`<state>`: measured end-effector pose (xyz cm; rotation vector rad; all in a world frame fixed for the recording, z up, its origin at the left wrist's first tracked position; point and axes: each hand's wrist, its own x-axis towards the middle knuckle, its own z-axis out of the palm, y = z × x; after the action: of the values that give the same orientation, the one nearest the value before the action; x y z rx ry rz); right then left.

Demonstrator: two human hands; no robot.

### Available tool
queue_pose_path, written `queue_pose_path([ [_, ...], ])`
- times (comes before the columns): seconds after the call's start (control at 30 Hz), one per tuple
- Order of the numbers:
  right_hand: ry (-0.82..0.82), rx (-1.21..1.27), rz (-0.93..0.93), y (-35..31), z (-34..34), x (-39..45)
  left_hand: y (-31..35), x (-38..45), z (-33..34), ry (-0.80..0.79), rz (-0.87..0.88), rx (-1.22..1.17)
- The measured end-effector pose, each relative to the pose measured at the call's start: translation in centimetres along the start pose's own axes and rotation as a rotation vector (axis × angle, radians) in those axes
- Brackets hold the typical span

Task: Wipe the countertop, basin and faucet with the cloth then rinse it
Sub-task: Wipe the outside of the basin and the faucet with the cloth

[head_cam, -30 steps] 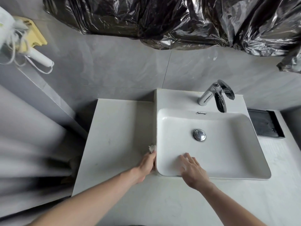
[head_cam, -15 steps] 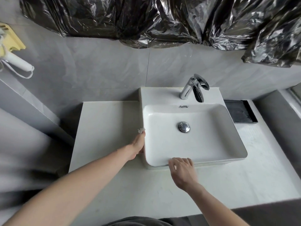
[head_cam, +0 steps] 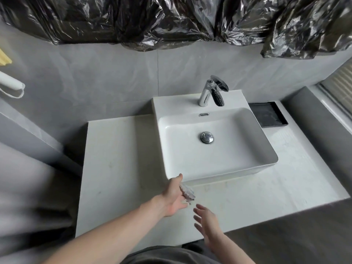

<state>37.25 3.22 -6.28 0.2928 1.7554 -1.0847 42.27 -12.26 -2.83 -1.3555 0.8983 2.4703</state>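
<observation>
Here, just in front of the basin [head_cam: 215, 149], near its front left corner: left hand [head_cam: 174, 197], palm turned up, fingers [head_cam: 178, 180] stretched out with the small crumpled cloth [head_cam: 187, 193] lying across them, above the counter [head_cam: 118, 168]. Nearer than the basin and just right of the cloth: right hand [head_cam: 206, 220], fingers spread wide, holding nothing. At the basin's back edge: chrome faucet [head_cam: 211, 92]. Right of the basin: dark tray [head_cam: 268, 116].
</observation>
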Motion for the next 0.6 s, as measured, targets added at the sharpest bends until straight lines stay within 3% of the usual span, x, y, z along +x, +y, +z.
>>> queue_pose_path([
  [0.07,-0.096,0.102,0.089,-0.1,1.1,0.2,0.6,-0.1,0.7,-0.060,-0.039,0.097],
  [0.2,-0.175,0.212,0.042,-1.7,3.7,1.5,1.5,0.2,0.4,-0.074,-0.076,0.209],
  [0.4,-0.126,0.517,0.014,-5.3,5.2,2.9,1.5,-1.0,-2.7,0.013,-0.012,0.422],
  [0.6,0.019,0.666,-0.091,-7.6,5.8,3.3,4.0,-2.3,-5.8,0.338,0.153,0.711],
])
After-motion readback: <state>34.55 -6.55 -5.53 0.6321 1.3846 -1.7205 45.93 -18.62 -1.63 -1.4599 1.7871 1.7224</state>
